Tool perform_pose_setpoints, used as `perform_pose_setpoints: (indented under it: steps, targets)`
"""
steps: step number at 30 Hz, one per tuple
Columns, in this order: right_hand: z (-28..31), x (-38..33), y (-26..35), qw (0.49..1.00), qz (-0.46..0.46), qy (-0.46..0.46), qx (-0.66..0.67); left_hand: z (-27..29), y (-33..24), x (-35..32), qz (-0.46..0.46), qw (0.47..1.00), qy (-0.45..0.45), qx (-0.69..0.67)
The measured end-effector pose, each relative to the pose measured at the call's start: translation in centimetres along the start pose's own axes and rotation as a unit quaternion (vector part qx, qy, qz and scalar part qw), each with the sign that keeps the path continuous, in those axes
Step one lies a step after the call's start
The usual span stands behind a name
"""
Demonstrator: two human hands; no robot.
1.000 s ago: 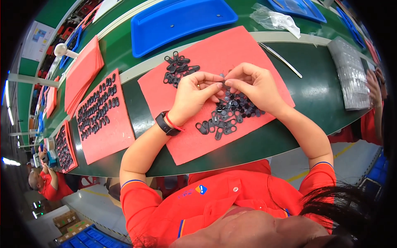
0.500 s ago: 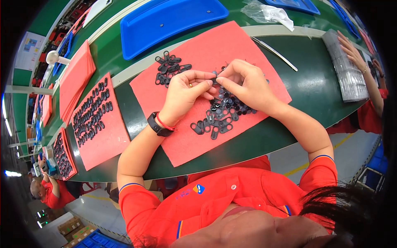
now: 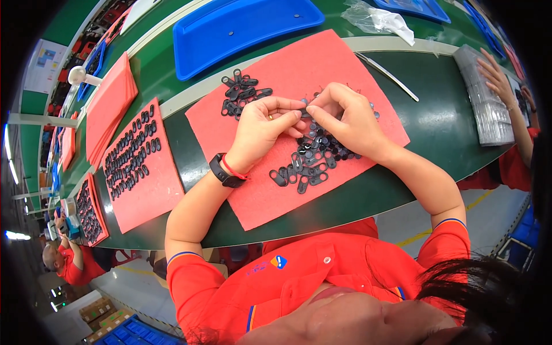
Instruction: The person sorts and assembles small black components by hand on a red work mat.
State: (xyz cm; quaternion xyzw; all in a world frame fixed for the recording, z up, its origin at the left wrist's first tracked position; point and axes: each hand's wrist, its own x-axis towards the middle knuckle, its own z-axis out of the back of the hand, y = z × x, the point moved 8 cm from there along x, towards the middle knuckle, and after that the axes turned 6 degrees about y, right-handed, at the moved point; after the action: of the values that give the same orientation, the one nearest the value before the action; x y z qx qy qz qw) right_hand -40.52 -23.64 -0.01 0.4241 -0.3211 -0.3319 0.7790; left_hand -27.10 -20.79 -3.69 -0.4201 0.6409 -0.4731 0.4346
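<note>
Head view: over the red felt mat (image 3: 287, 75), the left hand (image 3: 261, 129) and right hand (image 3: 345, 118) meet, fingertips pinched shut on 1 small black part (image 3: 303, 112). A loose pile (image 3: 313, 158) lies below them, seemingly unfinished; a smaller heap (image 3: 241, 95) sits at the mat's upper left.

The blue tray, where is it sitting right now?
In the head view, the blue tray lies on the green table, just beyond the red mat.
</note>
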Motion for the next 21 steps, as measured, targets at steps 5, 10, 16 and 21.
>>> perform_pose_setpoints:
  steps: [5, 10, 16, 21]
  targets:
    - [0.0, 0.0, 0.1, 1.000, 0.009, -0.004, -0.020, 0.1, 0.0, 0.1, -0.007, 1.000, 0.005, 0.003]
    - [0.0, 0.0, 0.3, 0.999, 0.035, -0.009, -0.034, 0.1, 0.1, 0.1, -0.008, 1.000, 0.005, -0.002]
    - [0.0, -0.2, 1.6, 0.988, 0.097, -0.029, -0.117, 0.1, 0.1, -0.1, 0.001, 1.000, 0.000, -0.003]
    - [-0.1, -0.3, 1.3, 0.992, 0.078, -0.034, -0.094, 0.1, 0.1, -0.1, 0.000, 1.000, 0.000, -0.005]
